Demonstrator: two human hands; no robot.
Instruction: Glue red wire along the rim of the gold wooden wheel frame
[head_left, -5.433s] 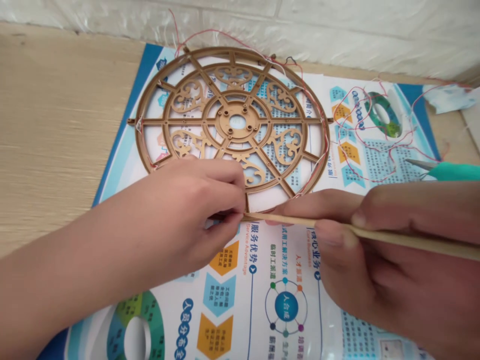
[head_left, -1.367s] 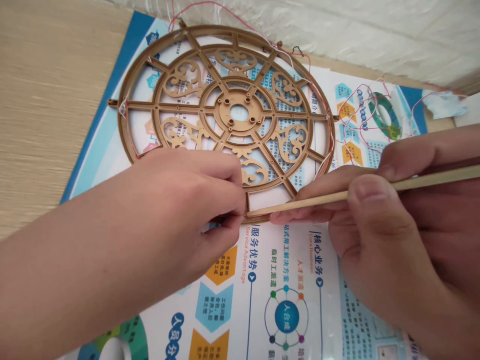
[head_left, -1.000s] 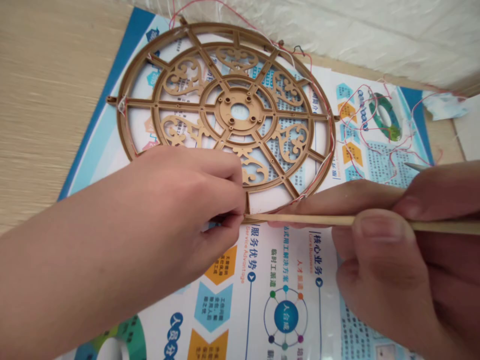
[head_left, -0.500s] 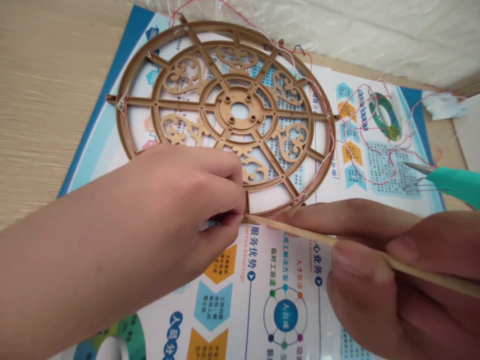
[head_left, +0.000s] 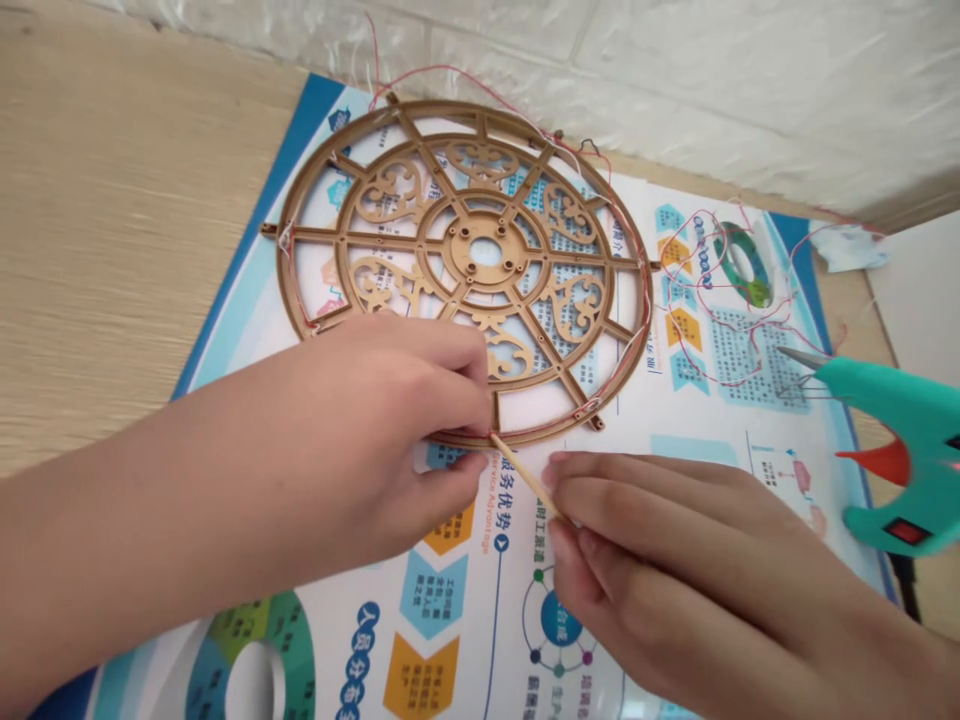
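A round bronze-coloured openwork frame lies on a printed sheet, with red and white wires running along its rim. My left hand pinches the near edge of that frame, thumb below and fingers above. In my right hand is a thin wooden stick, held between thumb and fingers. Its tip touches the rim just right of my left fingertips. Whether the left fingertips also hold a wire is hidden.
A teal glue gun with an orange trigger lies at the right. Loose red wires tangle on the printed sheet at the back right. A plastic-covered light block stands behind.
My right hand has moved down the stick and now sits lower, with the stick more steeply angled. The view has shifted, showing more of the glue gun. The left hand keeps its grip.
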